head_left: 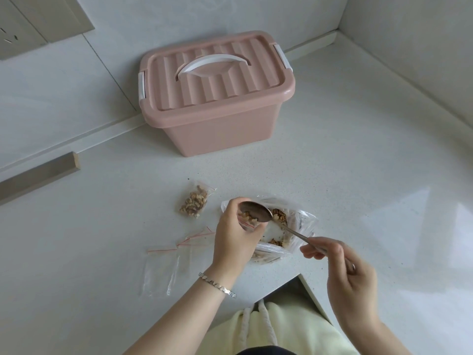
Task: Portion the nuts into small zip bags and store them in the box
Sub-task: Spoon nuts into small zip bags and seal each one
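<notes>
My left hand [234, 234] holds a small zip bag [247, 222] upright, with a few walnut pieces showing inside it. My right hand [340, 267] pinches the handle of a metal spoon [256, 211], whose bowl tips over the small bag's mouth. Just behind both sits a large clear bag of walnuts [284, 226], lying open on the counter. A filled small zip bag [193, 202] lies to the left. Several empty zip bags [169, 262] with red seal lines lie at the front left. The pink storage box [217, 98] stands at the back, its lid closed.
The white counter [358, 175] meets tiled walls at the back and right. A wooden strip [38, 175] lies along the left edge. A wall socket [10, 38] is at the top left. The counter's front edge cuts in near my body.
</notes>
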The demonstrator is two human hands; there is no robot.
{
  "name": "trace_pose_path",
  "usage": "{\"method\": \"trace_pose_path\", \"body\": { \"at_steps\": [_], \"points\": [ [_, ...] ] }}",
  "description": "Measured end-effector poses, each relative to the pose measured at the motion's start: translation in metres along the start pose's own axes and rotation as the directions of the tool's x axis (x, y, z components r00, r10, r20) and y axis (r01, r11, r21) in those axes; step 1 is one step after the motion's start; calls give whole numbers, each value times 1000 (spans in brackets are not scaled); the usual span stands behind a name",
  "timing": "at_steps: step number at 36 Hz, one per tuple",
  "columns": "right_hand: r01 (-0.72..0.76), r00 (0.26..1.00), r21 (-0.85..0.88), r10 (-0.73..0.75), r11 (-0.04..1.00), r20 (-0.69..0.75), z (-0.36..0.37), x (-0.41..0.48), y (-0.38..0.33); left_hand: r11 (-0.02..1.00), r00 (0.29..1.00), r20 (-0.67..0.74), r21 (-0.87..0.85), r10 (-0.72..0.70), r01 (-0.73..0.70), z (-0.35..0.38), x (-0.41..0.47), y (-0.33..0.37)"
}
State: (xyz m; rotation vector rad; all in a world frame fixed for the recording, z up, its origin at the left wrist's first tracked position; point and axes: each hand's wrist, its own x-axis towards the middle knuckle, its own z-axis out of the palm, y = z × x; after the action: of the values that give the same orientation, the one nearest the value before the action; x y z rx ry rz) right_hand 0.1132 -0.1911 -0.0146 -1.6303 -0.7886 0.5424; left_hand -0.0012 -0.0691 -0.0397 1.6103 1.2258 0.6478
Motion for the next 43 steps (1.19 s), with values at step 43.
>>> {"method": "trace_pose_path", "body": {
  "at_steps": [43],
  "points": [
    [-690,724,75,689,720,38,-15,29,68,997,999,-46,82,7,-3,-15,-19,-18]
  ]
}}
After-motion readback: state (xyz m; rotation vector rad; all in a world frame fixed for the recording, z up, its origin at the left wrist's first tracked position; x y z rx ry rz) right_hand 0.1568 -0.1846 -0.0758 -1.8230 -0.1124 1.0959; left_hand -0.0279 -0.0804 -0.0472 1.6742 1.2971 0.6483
